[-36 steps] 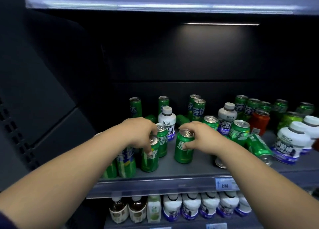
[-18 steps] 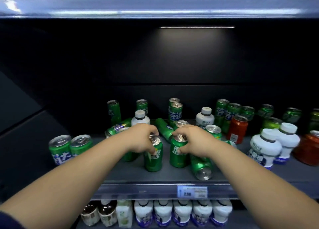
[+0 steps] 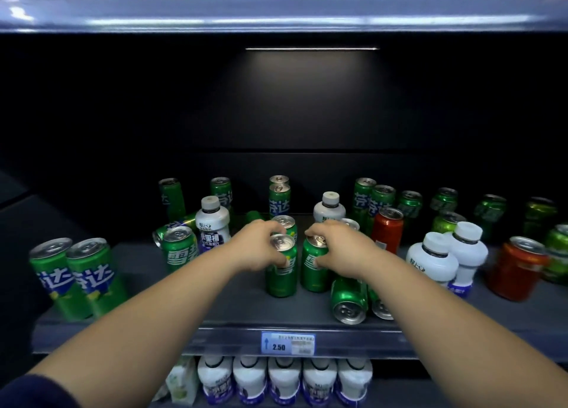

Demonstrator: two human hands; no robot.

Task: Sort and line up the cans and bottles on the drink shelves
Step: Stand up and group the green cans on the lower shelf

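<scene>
My left hand [image 3: 259, 248] grips the top of an upright green Sprite can [image 3: 281, 277] near the middle of the grey shelf [image 3: 215, 309]. Right beside it, my right hand [image 3: 341, 251] holds a second upright green Sprite can [image 3: 313, 272]. The two cans stand side by side, almost touching. Another green can [image 3: 284, 223] stands just behind them. A green can [image 3: 349, 298] lies on its side under my right forearm, its base facing me.
Two green Fanta cans [image 3: 73, 277] stand at the front left. White bottles [image 3: 442, 258] and red cans [image 3: 516, 271] crowd the right side. Several green cans and a white bottle [image 3: 212, 220] stand toward the back. A 2.50 price tag [image 3: 287, 343] marks the shelf edge; white bottles line the shelf below.
Both hands with their cans have slid right along the shelf, away from the Fanta cans at the left. The two cans now stand closer together.
</scene>
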